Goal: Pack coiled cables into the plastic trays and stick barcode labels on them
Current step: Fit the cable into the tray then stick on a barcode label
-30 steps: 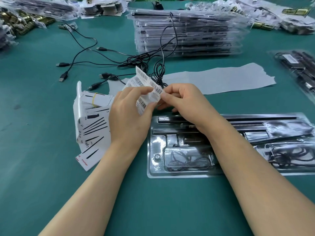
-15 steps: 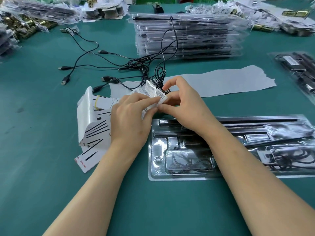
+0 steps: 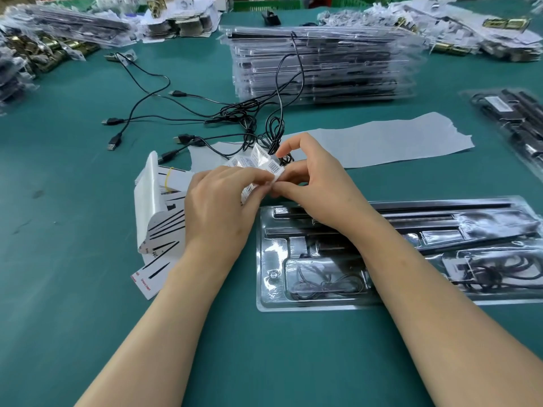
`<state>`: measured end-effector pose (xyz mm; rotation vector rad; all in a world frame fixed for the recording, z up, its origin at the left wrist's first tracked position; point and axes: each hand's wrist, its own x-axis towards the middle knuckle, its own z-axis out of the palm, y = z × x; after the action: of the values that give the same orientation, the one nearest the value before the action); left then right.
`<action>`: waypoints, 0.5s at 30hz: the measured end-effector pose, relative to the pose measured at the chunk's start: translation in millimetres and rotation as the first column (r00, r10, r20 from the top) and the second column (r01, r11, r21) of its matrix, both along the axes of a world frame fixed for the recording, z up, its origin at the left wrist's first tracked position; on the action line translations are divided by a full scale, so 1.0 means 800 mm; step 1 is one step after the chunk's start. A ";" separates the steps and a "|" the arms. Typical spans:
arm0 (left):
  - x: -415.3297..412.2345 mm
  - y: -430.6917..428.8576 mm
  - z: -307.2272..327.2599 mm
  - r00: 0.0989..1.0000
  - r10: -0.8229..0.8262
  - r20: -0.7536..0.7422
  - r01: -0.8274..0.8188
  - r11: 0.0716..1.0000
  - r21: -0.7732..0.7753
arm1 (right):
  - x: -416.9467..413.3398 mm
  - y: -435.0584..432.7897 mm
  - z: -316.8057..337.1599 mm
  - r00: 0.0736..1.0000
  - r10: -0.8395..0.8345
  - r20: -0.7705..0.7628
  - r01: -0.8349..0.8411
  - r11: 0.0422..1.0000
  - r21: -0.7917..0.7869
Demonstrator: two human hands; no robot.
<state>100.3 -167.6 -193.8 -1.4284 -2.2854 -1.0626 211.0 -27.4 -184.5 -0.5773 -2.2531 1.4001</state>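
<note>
Teal worktop (image 3: 73,289) fills the view, with heaps of bagged parts along its far edge. Near the middle, both hands meet above it. The left hand (image 3: 217,212) has its fingers (image 3: 249,174) pinched on a crumpled strip of labels (image 3: 252,163), barcodes facing up. The right hand (image 3: 317,195) nips the strip's right end between thumb and a finger, its index finger curled up clear of the paper. The strip hangs in the air just beyond the near-left corner of a clear tray (image 3: 260,259). The tray lies flat under the right wrist, with a coiled cable (image 3: 323,284) in its near-left compartment and dark parts in the others. Beside the left hand lies a fanned pile of printed cards (image 3: 158,207). Past the hands a long sheet of pale paper (image 3: 382,139) lies flat. Beyond it, loose cables (image 3: 205,113) sprawl, one running up onto a stack of trays (image 3: 323,63). Another packed tray (image 3: 514,127) sits at the right edge.
</note>
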 end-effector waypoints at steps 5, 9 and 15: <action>0.001 0.000 0.000 0.996 0.030 -0.080 -0.031 0.999 -0.009 | 0.002 0.000 0.000 1.000 0.027 0.009 -0.026 1.000 -0.010; 0.000 0.000 -0.001 0.995 0.036 -0.094 -0.037 0.999 -0.011 | 0.003 -0.001 0.002 0.999 0.044 0.011 -0.044 0.999 -0.009; 0.000 0.000 0.000 0.994 0.039 -0.102 -0.040 0.999 -0.013 | 0.002 -0.003 0.001 0.999 0.033 0.018 -0.034 0.999 0.022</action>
<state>100.6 -167.6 -194.1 -1.4033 -2.2442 -0.9411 212.8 -29.9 -183.5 -0.5487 -2.2994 1.3890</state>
